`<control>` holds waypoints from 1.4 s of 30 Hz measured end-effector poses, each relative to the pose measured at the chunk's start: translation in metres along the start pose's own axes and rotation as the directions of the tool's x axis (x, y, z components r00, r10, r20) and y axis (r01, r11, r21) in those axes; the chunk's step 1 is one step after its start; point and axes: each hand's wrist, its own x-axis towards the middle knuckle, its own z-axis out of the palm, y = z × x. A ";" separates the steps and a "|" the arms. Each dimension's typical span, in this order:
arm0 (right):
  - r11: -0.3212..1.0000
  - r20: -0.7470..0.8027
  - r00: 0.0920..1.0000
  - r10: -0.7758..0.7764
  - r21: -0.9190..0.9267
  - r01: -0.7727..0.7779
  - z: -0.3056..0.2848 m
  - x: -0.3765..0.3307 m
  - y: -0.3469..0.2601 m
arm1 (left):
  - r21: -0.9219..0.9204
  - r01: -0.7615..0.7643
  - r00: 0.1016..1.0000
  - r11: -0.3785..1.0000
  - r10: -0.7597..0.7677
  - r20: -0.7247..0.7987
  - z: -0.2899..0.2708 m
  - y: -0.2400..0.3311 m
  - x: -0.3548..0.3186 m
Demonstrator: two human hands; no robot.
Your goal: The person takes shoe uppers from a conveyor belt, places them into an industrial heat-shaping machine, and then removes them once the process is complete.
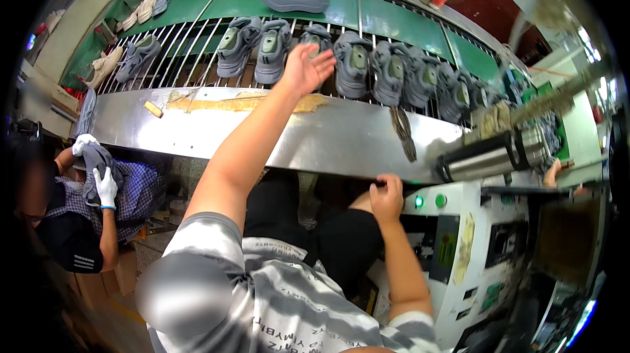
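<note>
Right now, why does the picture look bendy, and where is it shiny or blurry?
Head view: the fisheye lens bends the green belt and blackens the corners; same view, glare shines off the metal ledge, and a round smear blurs the lower left.

At least eight shoes (352, 72), one flask (489, 157)

Left grip (307, 72) in front of grey shoes (351, 71) on metal rods (190, 51), right grip (387, 199) near the steel ledge (354, 126)

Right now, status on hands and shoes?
Left hand open, partly hiding one gray shoe; contact unclear. Right hand near metal ledge. Other shoes lined up beyond.
</note>
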 end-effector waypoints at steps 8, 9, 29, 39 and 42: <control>0.909 0.388 0.898 -0.206 -0.264 0.323 0.090 0.154 0.048 | 0.238 -0.245 0.813 0.940 0.333 -0.477 -0.012 0.101 0.272; 0.913 0.452 0.874 -0.177 -0.256 0.317 0.085 0.162 0.049 | 0.256 -0.227 0.722 0.940 0.339 -0.603 -0.026 0.101 0.311; 0.938 0.485 0.873 -0.057 -0.273 0.213 0.091 0.185 0.048 | 0.390 0.117 0.349 0.913 0.330 -0.877 -0.093 0.086 0.512; 0.948 0.421 0.904 -0.077 -0.249 0.196 0.093 0.164 0.038 | 0.216 0.271 0.902 0.938 -0.169 -0.397 -0.028 0.135 0.340; 0.952 0.379 0.918 -0.121 -0.219 0.215 0.097 0.156 0.037 | 0.185 0.174 0.956 0.967 -0.121 -0.266 -0.012 0.126 0.266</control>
